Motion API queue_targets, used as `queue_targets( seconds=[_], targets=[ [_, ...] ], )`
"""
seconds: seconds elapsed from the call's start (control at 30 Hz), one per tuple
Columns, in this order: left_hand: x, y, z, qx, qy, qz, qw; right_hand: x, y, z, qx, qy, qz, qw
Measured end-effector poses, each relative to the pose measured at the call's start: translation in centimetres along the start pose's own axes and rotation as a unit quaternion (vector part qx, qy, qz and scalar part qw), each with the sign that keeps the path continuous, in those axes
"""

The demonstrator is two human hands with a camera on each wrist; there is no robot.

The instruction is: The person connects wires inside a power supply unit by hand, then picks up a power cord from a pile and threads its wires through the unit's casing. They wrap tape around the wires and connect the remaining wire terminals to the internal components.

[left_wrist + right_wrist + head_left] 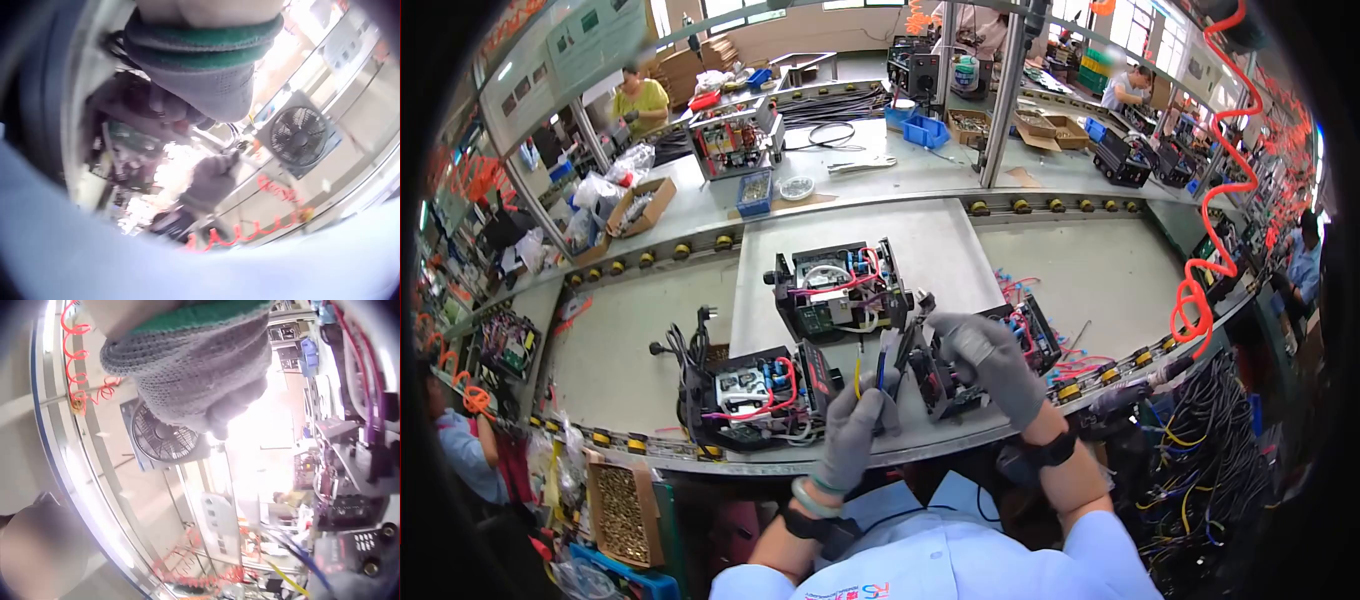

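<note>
My gloved left hand (852, 432) pinches a few thin wires at the front of the work table. A yellow wire (858, 380) and a blue wire (882, 372) stick up from its fingers. To the right, my gloved right hand (992, 362) is raised over an opened electronic unit (1028, 335), fingers bent. A black plug (925, 300) shows right at its fingertips; I cannot tell whether they hold it. Beside my left hand sits another opened unit (755, 395) with red wires and a coiled black cord (692, 360). A third unit (835, 290) stands behind the hands.
A metal plate (930, 235) lies under the rear unit, between roller tracks (1050, 205). Red coiled hose (1215, 240) hangs at the right. Bundled black cables (1210, 450) hang below the table's right edge. A box of brass parts (622, 512) stands lower left. Other people work farther off.
</note>
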State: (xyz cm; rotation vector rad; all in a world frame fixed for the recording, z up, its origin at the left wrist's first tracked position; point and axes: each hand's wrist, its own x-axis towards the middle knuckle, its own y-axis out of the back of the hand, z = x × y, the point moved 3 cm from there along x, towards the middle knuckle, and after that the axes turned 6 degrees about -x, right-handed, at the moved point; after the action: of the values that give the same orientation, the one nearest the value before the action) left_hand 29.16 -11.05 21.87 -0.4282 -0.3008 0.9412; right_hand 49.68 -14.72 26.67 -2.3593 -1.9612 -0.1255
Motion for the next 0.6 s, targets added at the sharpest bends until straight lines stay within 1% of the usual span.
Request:
queue_targets(
  seconds=[0.03,0.07,0.1,0.13,0.17,0.23,0.3,0.33,0.37,0.4,0.43,0.47,0.5,0.53,0.57,0.6],
  targets=[
    [0.6,-0.4,0.8,-0.015,0.002,-0.018,1.000,-0.1,-0.5,0.7,0.028,0.022,-0.037,0.999],
    [0.9,-0.8,1.5,-0.023,0.000,-0.012,1.000,-0.3,-0.7,0.9,-0.007,0.024,-0.027,0.999],
    [0.9,-1.2,2.1,0.001,0.025,-0.026,0.999,-0.4,-1.2,0.7,-0.041,0.025,-0.017,0.999],
    [1.0,-1.6,2.6,0.028,0.052,-0.041,0.997,-0.6,-1.5,0.5,-0.050,0.035,-0.040,0.997],
    [1.3,-1.9,3.1,0.028,0.055,-0.039,0.997,-0.8,-1.8,0.1,-0.057,0.045,-0.062,0.995],
    [1.7,-2.5,4.0,0.063,0.048,-0.081,0.994,-0.5,-2.2,-0.7,-0.072,0.021,-0.066,0.995],
    [1.8,-2.9,4.3,0.058,0.042,-0.069,0.995,-0.1,-2.5,-1.3,-0.141,0.085,-0.043,0.985],
    [1.7,-3.0,4.6,0.065,0.038,-0.070,0.995,-0.1,-2.6,-1.8,-0.173,0.102,-0.032,0.979],
    [1.7,-3.0,4.8,0.073,0.035,-0.070,0.994,-0.1,-2.6,-2.0,-0.172,0.100,-0.034,0.979],
    [1.9,-2.8,4.6,0.073,0.037,-0.067,0.994,-0.2,-2.6,-2.2,-0.208,0.136,-0.031,0.968],
    [2.2,-2.5,4.2,0.105,0.012,-0.073,0.992,-0.3,-2.7,-2.5,-0.242,0.170,-0.027,0.955],
    [2.2,-2.2,3.8,0.138,-0.012,-0.079,0.987,-0.4,-2.9,-2.8,-0.239,0.166,-0.029,0.956],
    [2.2,-1.9,3.3,0.138,-0.008,-0.077,0.987,-0.6,-3.1,-3.3,-0.277,0.181,-0.021,0.943],
    [2.2,-1.8,2.7,0.117,0.018,-0.088,0.989,-0.7,-3.1,-3.6,-0.315,0.197,-0.012,0.928],
    [2.1,-1.7,2.2,0.095,0.043,-0.100,0.989,-0.5,-3.1,-3.3,-0.314,0.193,-0.011,0.929],
    [2.0,-1.8,2.4,0.094,0.063,-0.100,0.988,-0.3,-3.2,-3.0,-0.338,0.244,-0.017,0.909]
  ],
)
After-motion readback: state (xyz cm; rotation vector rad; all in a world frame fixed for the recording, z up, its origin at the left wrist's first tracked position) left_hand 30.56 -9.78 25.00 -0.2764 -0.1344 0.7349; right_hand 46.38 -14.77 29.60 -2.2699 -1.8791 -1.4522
